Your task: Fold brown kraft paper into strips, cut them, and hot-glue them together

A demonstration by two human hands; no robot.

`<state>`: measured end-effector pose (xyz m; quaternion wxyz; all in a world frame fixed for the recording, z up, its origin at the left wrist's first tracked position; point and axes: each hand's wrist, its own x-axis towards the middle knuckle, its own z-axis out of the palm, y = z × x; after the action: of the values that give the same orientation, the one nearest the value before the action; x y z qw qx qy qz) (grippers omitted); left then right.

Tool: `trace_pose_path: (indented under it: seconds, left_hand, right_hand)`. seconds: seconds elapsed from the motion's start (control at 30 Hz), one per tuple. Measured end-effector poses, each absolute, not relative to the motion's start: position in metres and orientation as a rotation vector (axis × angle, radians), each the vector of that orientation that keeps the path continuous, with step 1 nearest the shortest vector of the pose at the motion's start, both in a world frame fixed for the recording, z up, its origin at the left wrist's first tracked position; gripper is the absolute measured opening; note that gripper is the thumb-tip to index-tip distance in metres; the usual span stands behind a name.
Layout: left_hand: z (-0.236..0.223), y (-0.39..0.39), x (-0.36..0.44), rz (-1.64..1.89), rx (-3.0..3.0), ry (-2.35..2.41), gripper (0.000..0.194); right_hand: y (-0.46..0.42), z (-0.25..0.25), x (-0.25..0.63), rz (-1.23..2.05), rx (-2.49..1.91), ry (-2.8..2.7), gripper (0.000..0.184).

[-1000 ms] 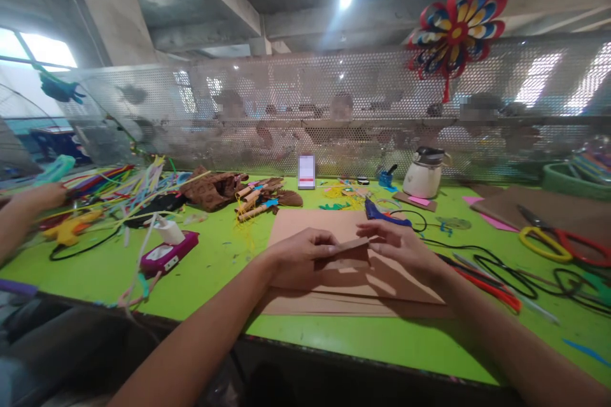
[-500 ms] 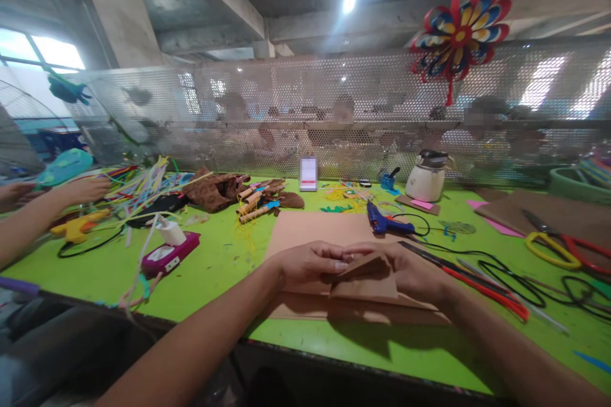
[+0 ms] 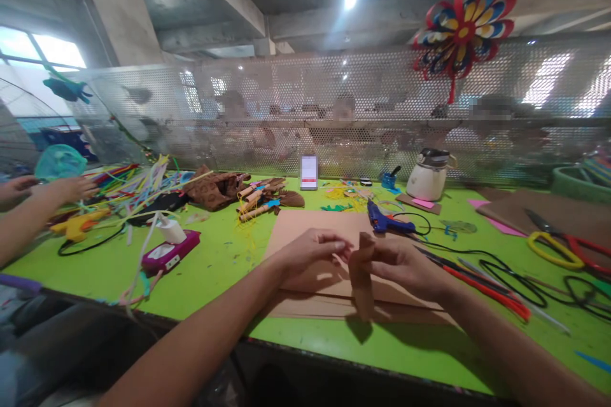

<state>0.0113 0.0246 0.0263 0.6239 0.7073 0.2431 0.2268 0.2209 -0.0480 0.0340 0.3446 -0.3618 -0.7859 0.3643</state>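
Note:
A folded piece of brown paper (image 3: 363,283) stands on edge, pinched near its top by the thumb and fingers of my right hand (image 3: 405,264). Just left of it is my left hand (image 3: 312,257), its fingers loosely bent and spread, with nothing seen in them. Its fingertips come very close to the paper; whether they touch it I cannot tell. Below both hands, tan sheets of card (image 3: 305,302) lie stacked on the green table (image 3: 224,254). A blue glue gun (image 3: 389,219) rests beyond my right hand.
Red-handled tweezers (image 3: 496,292), black cables and scissors (image 3: 556,248) lie to the right. A purple power strip (image 3: 170,253), a yellow glue gun (image 3: 79,224) and brown paper rolls (image 3: 255,206) are on the left. Behind stand a phone (image 3: 309,172) and a white kettle (image 3: 427,178). A co-worker's hands (image 3: 62,194) hold teal mesh.
My left hand has come off the brown paper and moved slightly back. My right hand has turned the paper from lying flat to upright. The co-worker's hands have shifted left.

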Motion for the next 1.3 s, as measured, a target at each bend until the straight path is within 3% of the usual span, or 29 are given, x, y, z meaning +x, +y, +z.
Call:
trace_pose_path:
  seconds: [0.1,0.27,0.43,0.53,0.93,1.3]
  left_hand:
    - [0.035,0.029,0.010,0.722,1.702,0.543,0.040]
    - [0.042,0.017,0.012,0.702,2.139,0.513,0.043]
    - [0.032,0.011,0.018,0.758,2.481,0.609,0.017]
    - [0.025,0.016,0.018,0.718,2.505,0.658,0.012]
    - [0.029,0.012,0.018,0.657,2.307,0.765,0.029]
    - [0.026,0.012,0.019,0.466,2.411,0.675,0.042]
  right_hand:
    - [-0.047,0.037,0.220,0.809,-1.134,-2.163,0.021]
    - [-0.044,0.037,0.214,0.587,-1.239,-2.277,0.027]
    - [-0.042,0.030,0.207,0.502,-1.299,-2.248,0.030]
    - [-0.044,0.030,0.203,0.455,-1.375,-2.247,0.029]
    - [-0.041,0.029,0.219,0.456,-1.446,-2.232,0.022]
    - [-0.037,0.022,0.209,0.521,-1.450,-2.027,0.026]
